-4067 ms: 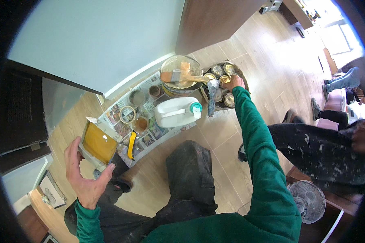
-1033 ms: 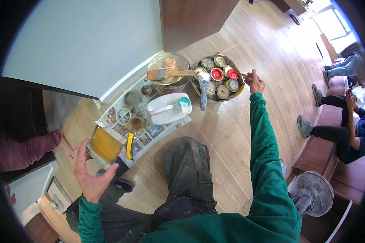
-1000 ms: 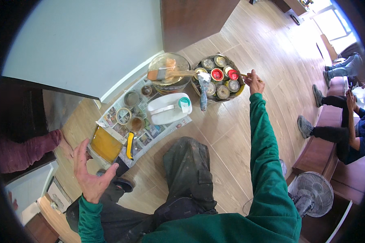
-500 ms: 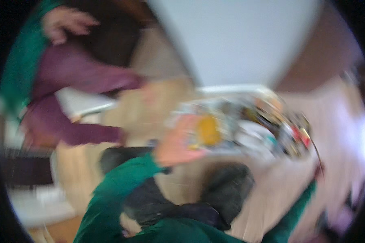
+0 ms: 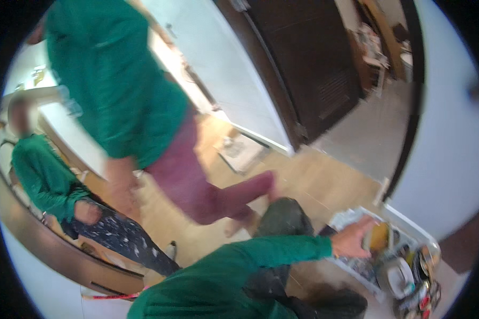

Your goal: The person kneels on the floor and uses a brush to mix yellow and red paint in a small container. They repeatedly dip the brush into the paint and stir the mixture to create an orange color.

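My left hand (image 5: 352, 239) reaches over the near left side of a white plastic bin (image 5: 434, 245). Its fingers and thumb are spread beside a yellow block-like thing (image 5: 378, 237) in the bin; I cannot tell whether they touch it. Farther along in the bin are a white container (image 5: 399, 277) and several jumbled items, some with red parts. My right hand is out of view.
A person in a green top and maroon trousers (image 5: 178, 175) strides close by on the left. Farther left is another figure in green with paint-spotted dark trousers (image 5: 125, 228). Beyond stand a dark door (image 5: 314, 64) and a flat pale item (image 5: 242, 152) on the floor.
The view has swung left, so the bin now appears lower right. My right hand has gone out of view. The person in maroon trousers shows nearer the middle, and my left hand stays at the bin.
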`<state>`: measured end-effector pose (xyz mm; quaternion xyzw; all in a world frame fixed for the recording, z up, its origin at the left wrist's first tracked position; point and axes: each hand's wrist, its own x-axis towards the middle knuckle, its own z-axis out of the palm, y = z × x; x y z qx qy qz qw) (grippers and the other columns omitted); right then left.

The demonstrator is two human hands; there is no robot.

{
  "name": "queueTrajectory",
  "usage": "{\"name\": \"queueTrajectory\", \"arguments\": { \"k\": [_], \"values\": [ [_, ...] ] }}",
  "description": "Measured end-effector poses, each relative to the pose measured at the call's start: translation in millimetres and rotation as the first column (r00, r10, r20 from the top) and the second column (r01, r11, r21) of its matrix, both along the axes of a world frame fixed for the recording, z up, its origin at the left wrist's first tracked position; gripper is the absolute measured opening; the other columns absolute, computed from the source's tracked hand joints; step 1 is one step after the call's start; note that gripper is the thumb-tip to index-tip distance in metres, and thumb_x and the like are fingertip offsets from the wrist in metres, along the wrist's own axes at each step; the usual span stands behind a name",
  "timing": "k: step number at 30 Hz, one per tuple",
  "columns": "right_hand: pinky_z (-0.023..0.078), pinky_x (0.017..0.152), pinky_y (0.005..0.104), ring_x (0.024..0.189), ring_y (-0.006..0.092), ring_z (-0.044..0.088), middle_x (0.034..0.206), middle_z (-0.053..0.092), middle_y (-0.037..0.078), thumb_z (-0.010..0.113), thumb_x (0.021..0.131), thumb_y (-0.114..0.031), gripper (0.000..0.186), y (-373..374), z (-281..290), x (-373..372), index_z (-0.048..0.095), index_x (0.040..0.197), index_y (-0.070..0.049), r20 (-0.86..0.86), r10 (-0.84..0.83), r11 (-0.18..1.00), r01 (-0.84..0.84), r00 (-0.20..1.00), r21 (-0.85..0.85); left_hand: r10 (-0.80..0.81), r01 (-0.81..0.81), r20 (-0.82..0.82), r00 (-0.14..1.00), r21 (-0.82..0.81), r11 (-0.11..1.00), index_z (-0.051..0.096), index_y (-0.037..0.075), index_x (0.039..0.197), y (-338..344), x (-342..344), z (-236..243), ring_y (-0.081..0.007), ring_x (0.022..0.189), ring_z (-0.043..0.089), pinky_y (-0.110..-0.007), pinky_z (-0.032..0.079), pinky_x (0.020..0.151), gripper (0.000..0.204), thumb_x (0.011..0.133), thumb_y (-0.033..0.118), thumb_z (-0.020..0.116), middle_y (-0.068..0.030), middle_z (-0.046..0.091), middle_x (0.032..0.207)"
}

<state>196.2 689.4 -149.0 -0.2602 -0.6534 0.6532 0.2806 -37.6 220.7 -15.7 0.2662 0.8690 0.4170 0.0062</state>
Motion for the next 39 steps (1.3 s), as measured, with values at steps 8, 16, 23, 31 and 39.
{"name": "queueTrajectory", "arguments": {
  "k": [8, 16, 23, 31, 39],
  "values": [
    [0.053, 0.064, 0.0364, 0.086, 0.0209, 0.070, 0.096, 0.073, 0.009, 0.067, 0.098, -0.026, 0.025, -159.7, 146.4, -52.0, 0.069, 0.110, -0.005, -0.305, 0.041, 0.738, -0.234, 0.951, -0.633, 0.035, -0.038, -0.206, 0.978, -0.011, 0.999, 0.055, 0.001, 0.139, -34.8, 44.3, 67.1, -0.0354, 0.118, 0.063, -0.042, 0.052, 0.101, 0.087, 0.066, 0.030, 0.094, -0.0208, 0.061, 0.127],
    [0.054, 0.067, 0.0363, 0.071, 0.0234, 0.069, 0.090, 0.074, 0.015, 0.068, 0.097, -0.020, 0.017, -195.2, 227.8, -41.8, 0.069, 0.101, -0.003, -0.302, -0.035, 0.827, -0.143, 0.953, -0.544, -0.046, 0.038, -0.265, 0.963, -0.036, 0.999, 0.055, -0.001, 0.139, -16.2, 64.1, 114.6, -0.0375, 0.114, 0.063, -0.043, 0.054, 0.096, 0.089, 0.063, 0.025, 0.093, -0.0204, 0.058, 0.127],
    [0.057, 0.066, 0.0349, 0.073, 0.0214, 0.071, 0.090, 0.074, 0.014, 0.070, 0.096, -0.019, 0.020, -211.6, 235.7, 11.9, 0.069, 0.105, -0.001, -0.334, -0.121, 0.853, -0.074, 0.935, -0.517, -0.193, 0.226, -0.222, 0.956, 0.132, 0.965, 0.050, -0.001, 0.143, 13.7, 69.7, 107.1, -0.0356, 0.115, 0.060, -0.041, 0.050, 0.097, 0.092, 0.061, 0.015, 0.091, -0.0197, 0.057, 0.129],
    [0.056, 0.067, 0.0338, 0.074, 0.0205, 0.071, 0.092, 0.074, 0.013, 0.070, 0.094, -0.019, 0.021, -253.7, 244.3, 31.0, 0.068, 0.105, 0.000, -0.353, -0.266, 0.849, 0.044, 0.897, -0.527, -0.370, 0.321, 0.078, 0.926, 0.356, 0.878, 0.047, -0.002, 0.143, 2.0, 39.4, 87.7, -0.0268, 0.113, 0.058, -0.037, 0.048, 0.094, 0.093, 0.060, 0.007, 0.088, -0.0124, 0.052, 0.123],
    [0.056, 0.068, 0.0354, 0.074, 0.0248, 0.070, 0.089, 0.071, 0.015, 0.068, 0.092, -0.014, 0.029, -301.7, 265.9, 6.4, 0.068, 0.112, 0.006, -0.343, -0.340, 0.834, 0.113, 0.876, -0.540, -0.417, 0.270, 0.261, 0.871, 0.455, 0.849, 0.046, 0.000, 0.144, -42.4, 7.5, 90.8, -0.0249, 0.115, 0.059, -0.038, 0.048, 0.100, 0.090, 0.063, 0.001, 0.085, -0.0141, 0.053, 0.131]
  ]
}}
